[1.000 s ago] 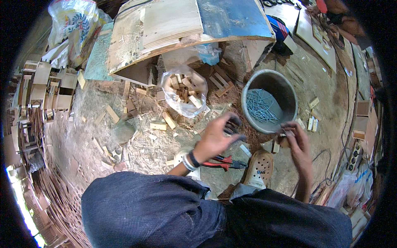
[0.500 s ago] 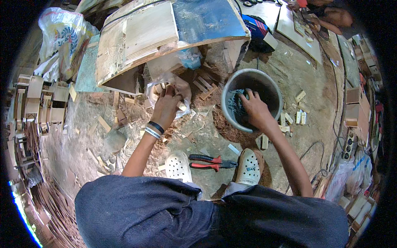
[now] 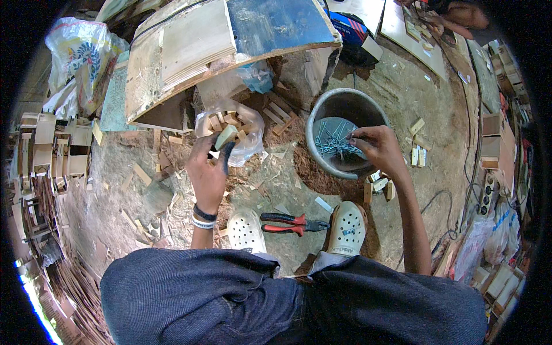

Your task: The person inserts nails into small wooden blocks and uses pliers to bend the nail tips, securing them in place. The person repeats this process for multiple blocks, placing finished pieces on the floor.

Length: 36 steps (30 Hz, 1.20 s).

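My left hand (image 3: 208, 177) grips a small pale wooden block (image 3: 226, 137) between thumb and fingers. Just beyond it lies a clear plastic bag (image 3: 250, 146) holding several similar wooden blocks. Over the grey bucket (image 3: 315, 150) is my right hand (image 3: 377, 148), its fingertips pinched together. A loose heap of long thin metal nails (image 3: 333, 138) shows inside, below those fingertips. Whether a nail is between them is too small to tell. Red-and-black pliers (image 3: 293, 224) rest on the ground between my two light clogs (image 3: 347, 230).
A low wooden bench (image 3: 190, 52) with a blue panel stands ahead. Several small wooden pieces (image 3: 379, 185) lie beside the bucket, and scraps litter the floor. A power strip (image 3: 487, 198) with cables is at right. Another person's arm (image 3: 460, 26) shows at the far right.
My left hand has lifted out of the plastic bag with a wooden block and drawn nearer. My right hand has risen from deep in the bucket, uncovering the nails.
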Tool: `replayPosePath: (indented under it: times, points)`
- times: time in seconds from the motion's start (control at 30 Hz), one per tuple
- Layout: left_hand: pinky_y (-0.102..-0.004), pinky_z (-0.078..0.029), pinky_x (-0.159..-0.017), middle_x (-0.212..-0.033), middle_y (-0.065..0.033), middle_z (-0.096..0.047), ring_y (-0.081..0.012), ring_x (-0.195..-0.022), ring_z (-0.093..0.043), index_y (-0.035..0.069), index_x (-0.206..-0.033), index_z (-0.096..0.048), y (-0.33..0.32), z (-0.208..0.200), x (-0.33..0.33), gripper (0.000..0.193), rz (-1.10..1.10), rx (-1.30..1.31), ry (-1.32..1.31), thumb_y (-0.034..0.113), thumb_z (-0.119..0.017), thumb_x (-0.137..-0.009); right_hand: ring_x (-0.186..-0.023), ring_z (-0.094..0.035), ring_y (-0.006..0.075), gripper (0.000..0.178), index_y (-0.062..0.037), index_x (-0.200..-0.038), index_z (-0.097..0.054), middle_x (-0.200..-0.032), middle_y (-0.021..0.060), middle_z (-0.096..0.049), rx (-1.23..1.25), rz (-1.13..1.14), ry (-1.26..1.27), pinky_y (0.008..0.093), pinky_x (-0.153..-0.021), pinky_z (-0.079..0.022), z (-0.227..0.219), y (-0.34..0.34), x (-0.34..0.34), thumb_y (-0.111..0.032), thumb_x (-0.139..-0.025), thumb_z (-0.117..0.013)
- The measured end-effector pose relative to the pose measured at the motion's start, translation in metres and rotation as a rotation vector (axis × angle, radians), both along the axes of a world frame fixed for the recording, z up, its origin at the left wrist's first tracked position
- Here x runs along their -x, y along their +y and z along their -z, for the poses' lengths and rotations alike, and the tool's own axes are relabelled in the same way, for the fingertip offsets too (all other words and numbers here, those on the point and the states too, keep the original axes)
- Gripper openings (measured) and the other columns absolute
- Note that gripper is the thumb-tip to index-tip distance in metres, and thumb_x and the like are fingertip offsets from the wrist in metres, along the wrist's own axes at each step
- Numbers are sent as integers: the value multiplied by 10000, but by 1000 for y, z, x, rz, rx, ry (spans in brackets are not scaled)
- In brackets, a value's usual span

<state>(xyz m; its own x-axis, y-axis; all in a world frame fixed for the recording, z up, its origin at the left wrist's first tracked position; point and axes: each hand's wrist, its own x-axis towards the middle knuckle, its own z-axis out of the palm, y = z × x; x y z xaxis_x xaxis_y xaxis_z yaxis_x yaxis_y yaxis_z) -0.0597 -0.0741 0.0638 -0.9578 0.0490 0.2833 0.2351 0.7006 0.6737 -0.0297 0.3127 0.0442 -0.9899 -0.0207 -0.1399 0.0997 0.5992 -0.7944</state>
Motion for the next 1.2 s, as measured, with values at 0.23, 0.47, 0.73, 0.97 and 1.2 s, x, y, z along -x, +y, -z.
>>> replayPosePath:
  times: [0.23, 0.47, 0.73, 0.97, 1.2]
  points:
    - [-293, -548, -919, -1176, -87, -736, -147, -1041, -689, -26, -1350, -631, 38, 14, -11, 430, 217, -706, -657, 240, -705, -1020, -931, -738, 151, 184, 14, -1090, -789, -998, 98, -796, 333, 54, -95, 328, -888, -586, -15, 8, -10, -63, -925, -764]
    - [-309, -475, -1065, -1265, -55, -703, -135, -1163, -640, 9, -1407, -596, 85, 22, -18, 459, 513, -839, -909, 321, -622, -1071, -978, -733, 150, 170, 38, -1063, -793, -1049, 100, -799, 436, 101, -33, 314, -929, -571, -22, -3, -17, -55, -929, -745]
    - [-280, -473, -1055, -1339, -26, -664, -105, -1201, -616, 18, -1452, -557, 111, 29, -25, 448, 530, -1050, -1053, 253, -614, -1075, -999, -738, 183, 215, 13, -1128, -789, -1110, 131, -784, 283, 126, 148, 337, -912, -597, -17, -2, -18, -64, -929, -763]
    - [-285, -506, -1047, -1327, -34, -662, -110, -1198, -633, 18, -1477, -501, 112, 26, -35, 484, 522, -1322, -1085, 203, -644, -1053, -939, -736, 167, 134, 4, -1062, -679, -993, 107, -748, 650, 219, -3, 342, -853, -626, -32, -34, -34, -15, -945, -740]
    - [-309, -512, -1056, -1343, -49, -653, -134, -1207, -637, 16, -1465, -505, 113, 32, -36, 520, 534, -1335, -1123, 242, -679, -1031, -969, -734, 171, 165, 10, -1007, -581, -1004, 107, -726, 789, 262, 107, 315, -885, -620, -31, -67, -35, 90, -929, -703]
